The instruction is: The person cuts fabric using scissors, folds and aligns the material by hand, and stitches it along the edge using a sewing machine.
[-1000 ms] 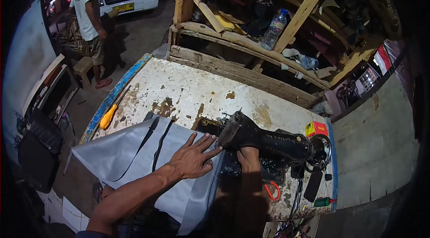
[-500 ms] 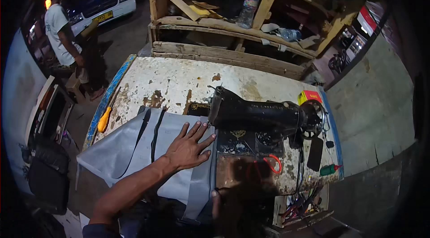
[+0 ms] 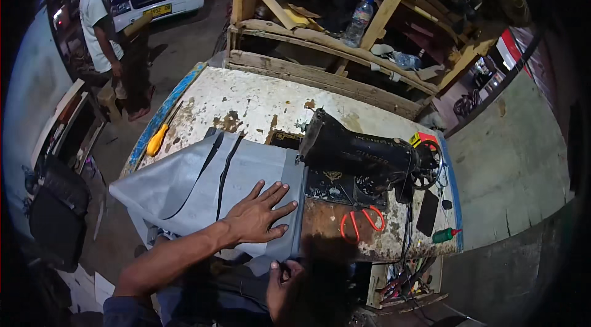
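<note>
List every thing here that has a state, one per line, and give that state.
Left hand: fingers spread, resting on the grey sheet
Right hand: fingers curled, grip unclear
Grey sheet: spread out
Scissors: lying down, handles apart
Sewing machine: upright
Screwdriver: lying down
Tall clear bottle: standing, capped
Other clear bottle: lying on its side
Green bottle: lying on its side

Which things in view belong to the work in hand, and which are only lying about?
Apparently belonging:
- grey sheet, under the left hand
- black sewing machine, at its right edge

Apparently lying about:
- orange-handled scissors
- yellow-handled screwdriver
- small green bottle
</note>
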A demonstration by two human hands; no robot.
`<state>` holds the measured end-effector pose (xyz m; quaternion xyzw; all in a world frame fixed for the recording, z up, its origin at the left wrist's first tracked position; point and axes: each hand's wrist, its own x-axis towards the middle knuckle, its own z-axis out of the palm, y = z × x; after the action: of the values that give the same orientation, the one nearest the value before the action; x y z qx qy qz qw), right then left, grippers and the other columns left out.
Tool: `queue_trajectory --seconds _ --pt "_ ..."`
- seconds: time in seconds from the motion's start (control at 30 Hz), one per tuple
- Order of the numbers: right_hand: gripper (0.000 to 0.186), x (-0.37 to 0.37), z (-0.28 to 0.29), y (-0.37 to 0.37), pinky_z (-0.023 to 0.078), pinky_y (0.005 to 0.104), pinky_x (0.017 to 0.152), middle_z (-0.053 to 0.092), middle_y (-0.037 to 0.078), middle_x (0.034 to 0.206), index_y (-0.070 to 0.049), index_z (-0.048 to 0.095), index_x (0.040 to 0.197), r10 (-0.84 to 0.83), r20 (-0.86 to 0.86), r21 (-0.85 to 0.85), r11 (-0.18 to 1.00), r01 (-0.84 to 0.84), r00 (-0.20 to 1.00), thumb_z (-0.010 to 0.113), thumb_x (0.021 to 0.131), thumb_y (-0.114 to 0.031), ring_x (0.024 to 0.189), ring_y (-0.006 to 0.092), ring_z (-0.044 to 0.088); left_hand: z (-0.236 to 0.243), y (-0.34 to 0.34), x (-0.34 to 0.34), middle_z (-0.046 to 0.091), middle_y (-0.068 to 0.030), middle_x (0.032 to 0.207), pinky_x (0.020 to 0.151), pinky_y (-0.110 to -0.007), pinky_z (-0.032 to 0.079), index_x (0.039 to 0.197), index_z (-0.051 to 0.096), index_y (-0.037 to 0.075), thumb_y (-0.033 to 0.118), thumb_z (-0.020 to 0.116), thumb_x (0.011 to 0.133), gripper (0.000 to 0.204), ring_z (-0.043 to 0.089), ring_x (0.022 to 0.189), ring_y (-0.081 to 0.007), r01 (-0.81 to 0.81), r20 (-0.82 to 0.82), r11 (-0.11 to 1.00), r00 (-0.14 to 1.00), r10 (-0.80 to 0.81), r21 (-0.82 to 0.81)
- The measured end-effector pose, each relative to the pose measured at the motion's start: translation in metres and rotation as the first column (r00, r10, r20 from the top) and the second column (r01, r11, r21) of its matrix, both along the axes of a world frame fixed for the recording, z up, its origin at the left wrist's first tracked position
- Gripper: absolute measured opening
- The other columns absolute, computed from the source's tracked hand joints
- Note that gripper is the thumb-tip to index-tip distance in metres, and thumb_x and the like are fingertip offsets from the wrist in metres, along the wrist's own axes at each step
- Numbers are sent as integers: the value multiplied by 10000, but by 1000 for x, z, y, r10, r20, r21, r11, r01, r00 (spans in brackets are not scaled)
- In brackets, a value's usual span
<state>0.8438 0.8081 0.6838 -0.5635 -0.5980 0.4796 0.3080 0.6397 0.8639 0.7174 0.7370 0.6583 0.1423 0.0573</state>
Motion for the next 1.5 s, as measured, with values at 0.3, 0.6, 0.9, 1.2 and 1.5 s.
queue_trajectory --seconds 0.3,0.6,0.9,1.2,1.5 --pt "327 21 23 10 473 407 782 659 178 868 6 605 972 283 185 -185 951 -249 941 706 927 -302 833 300 622 -4 -4 0 324 -245 1582 1214 -581 198 1504 451 149 471 507 956 638 288 1489 -394 -4 19 1000 1000 4 30" --pt "239 50 -51 18 458 326 714 667 61 792 -7 643 863 248 -228 -300 902 -310 942 742 914 -219 751 125 538 1 0 2 331 -225 1588 1228 -554 185 1491 465 143 454 503 960 617 266 1504 -356 12 8 999 1000 -12 40" --pt "250 42 -15 4 440 272 706 618 16 770 1 646 883 175 -294 -340 899 -274 940 769 905 -215 743 89 489 3 2 3 371 -179 1582 1213 -572 215 1476 500 186 355 527 948 554 302 1490 -354 105 9 994 994 -105 27" --pt "314 38 -61 13 465 337 663 646 118 751 -7 624 867 228 -181 -244 932 -268 957 765 895 -286 653 218 546 4 -2 13 312 -181 1612 1207 -639 127 1499 474 187 671 502 930 748 237 1510 -384 77 18 992 997 -76 -102" --pt "290 4 78 191 526 475 811 710 200 952 -63 737 962 441 527 147 795 -589 727 706 885 -341 920 379 685 4 -11 12 283 -125 1637 1182 -696 102 1529 424 241 703 483 920 767 221 1516 -382 14 -50 996 999 -19 -89"
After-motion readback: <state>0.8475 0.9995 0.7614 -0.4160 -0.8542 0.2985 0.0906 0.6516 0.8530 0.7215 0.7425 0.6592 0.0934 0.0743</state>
